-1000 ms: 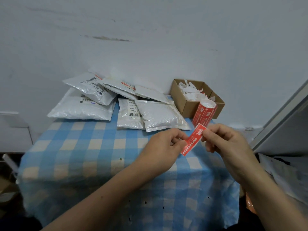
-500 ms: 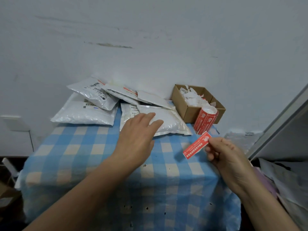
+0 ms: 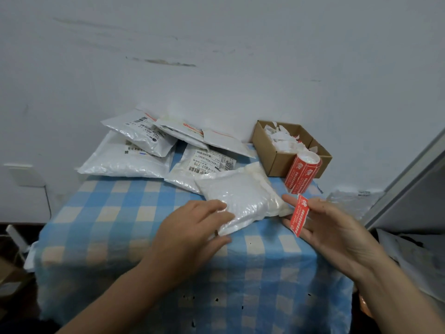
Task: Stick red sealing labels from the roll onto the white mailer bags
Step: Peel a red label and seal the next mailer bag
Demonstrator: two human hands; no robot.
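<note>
Label: we hold one red label (image 3: 299, 216) off the roll, its long axis nearly upright in our view, the top end tipped a little away from us.
Bag: the mailer bag (image 3: 243, 198) lies skew on the checked cloth (image 3: 120, 213), plain white side up, and one corner points at the label.
Key relation: the bag sits just left of the label. Its right edge is just beside our right fingertips, apart from the label itself, so we judge that a short move leftward and down would lay the label on.
Nearer hand: the right hand (image 3: 337, 232) carries the label, so we judge that the placing falls to it.
Right fingers: the fingers (image 3: 289, 199) are nearly straight and spread, with the label lying across them. The thumb seems to pin its top end, though we cannot tell how firmly.
Left hand: the left hand (image 3: 192, 230) grips the bag's near left corner, fingers curled on top and thumb under the edge.
Roll: the roll (image 3: 303, 175) stands beyond the label, leaning against the cardboard box (image 3: 269, 150) of white scraps.
Other mailer bags (image 3: 125, 162): these are piled against the wall, well apart from both hands.
</note>
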